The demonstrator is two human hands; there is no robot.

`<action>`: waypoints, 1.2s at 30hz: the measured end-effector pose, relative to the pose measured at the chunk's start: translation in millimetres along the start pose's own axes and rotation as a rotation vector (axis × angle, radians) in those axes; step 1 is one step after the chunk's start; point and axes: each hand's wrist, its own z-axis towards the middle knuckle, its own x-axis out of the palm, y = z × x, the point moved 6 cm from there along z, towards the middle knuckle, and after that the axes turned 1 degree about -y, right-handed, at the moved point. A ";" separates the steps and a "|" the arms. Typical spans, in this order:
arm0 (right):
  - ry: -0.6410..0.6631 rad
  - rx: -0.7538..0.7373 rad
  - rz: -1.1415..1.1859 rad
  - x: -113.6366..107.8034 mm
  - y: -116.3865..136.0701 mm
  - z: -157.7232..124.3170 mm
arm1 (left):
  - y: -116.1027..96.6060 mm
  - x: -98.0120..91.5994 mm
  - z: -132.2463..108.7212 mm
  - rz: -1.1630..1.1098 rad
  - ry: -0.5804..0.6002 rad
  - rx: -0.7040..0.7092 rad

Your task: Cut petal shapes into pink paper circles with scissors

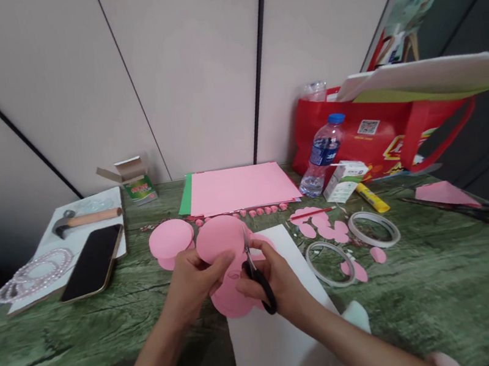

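Observation:
My left hand point(199, 280) pinches a pink paper circle point(220, 237) between thumb and fingers, holding it upright over the table. Black-handled scissors point(259, 283) are in my right hand point(275, 277), their blades pointing up along the circle's right edge. Below and behind my hands, more pink paper with rounded edges point(232, 302) lies over a white sheet point(271, 352). Just left of the held circle, a small stack of pink paper circles point(170, 239) rests on the table. My fingers partly cover the scissors' handles.
Pink sheets point(242, 186) lie at the back on a green sheet. To the right are tape rolls point(374, 229), a glue stick point(372, 197), a water bottle point(322, 158), a red bag point(356, 128) and pink scraps point(326, 229). A phone point(92, 262), hammer point(85, 219) and beads point(34, 275) lie left.

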 end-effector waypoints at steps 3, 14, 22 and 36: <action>0.004 -0.034 0.009 -1.6 2.7 1.5 | 0.0 1.3 0.1 0.005 0.013 -0.012; 0.002 -0.021 0.039 0.5 4.9 0.2 | 0.0 1.7 -0.6 0.002 0.029 -0.013; -0.024 0.004 0.027 -1.0 1.6 1.6 | -1.8 1.1 0.4 -0.074 0.025 0.009; -0.087 0.030 -0.125 -4.6 4.1 0.6 | -6.8 -2.0 0.5 -0.105 0.016 0.055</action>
